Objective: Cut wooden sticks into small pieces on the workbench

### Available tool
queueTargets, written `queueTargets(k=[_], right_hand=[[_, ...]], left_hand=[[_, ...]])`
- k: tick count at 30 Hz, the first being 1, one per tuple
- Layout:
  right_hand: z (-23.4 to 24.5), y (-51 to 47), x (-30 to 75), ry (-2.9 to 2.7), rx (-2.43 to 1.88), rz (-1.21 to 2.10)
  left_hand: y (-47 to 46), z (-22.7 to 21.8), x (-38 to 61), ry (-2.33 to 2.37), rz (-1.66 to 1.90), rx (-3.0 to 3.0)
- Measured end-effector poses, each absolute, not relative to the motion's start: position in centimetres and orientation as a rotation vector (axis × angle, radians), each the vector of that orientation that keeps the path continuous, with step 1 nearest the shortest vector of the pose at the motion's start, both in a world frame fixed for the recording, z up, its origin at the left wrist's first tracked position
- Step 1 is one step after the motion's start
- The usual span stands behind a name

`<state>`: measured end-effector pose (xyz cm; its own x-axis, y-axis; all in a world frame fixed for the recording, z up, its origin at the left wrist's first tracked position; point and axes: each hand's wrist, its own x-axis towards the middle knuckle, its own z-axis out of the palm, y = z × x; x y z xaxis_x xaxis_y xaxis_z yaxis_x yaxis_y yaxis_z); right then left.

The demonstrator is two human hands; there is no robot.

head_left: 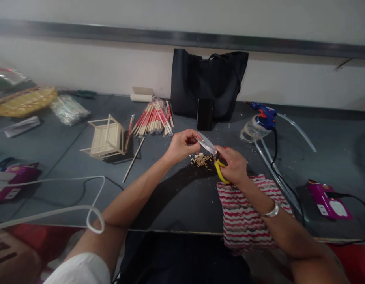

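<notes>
My right hand (234,165) is closed round the yellow handles of a pair of scissors (210,152), blades pointing up and left. My left hand (182,145) is pinched at the blade tips, holding something too small to make out. Just below the blades lies a small pile of short cut wooden bits (201,159) on the grey table (81,165). A red and white striped cloth (247,213) lies under my right forearm.
A bundle of wrapped chopsticks (154,118), a loose stick (134,157) and a small wooden frame model (107,138) lie to the left. A black bag (207,81) and a dark phone (205,114) stand behind. A blue glue gun (265,116) sits right; white cord (52,197) at left.
</notes>
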<state>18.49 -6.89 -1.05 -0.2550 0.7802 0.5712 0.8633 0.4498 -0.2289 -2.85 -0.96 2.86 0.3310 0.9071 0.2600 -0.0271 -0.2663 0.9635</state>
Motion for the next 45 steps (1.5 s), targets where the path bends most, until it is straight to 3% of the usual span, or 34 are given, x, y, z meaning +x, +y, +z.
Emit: queueTargets(k=[35,45], right_hand=[[-0.7,-7.5,18.4,-2.109,-1.401,-0.381],[-1.7,-7.0,18.5,-1.925,-1.441,-0.175]], left_hand=[[-1.0,2.8,-2.8,0.774,1.034,1.542],[-0.8,3.0,-2.9,0.822,0.985,1.575]])
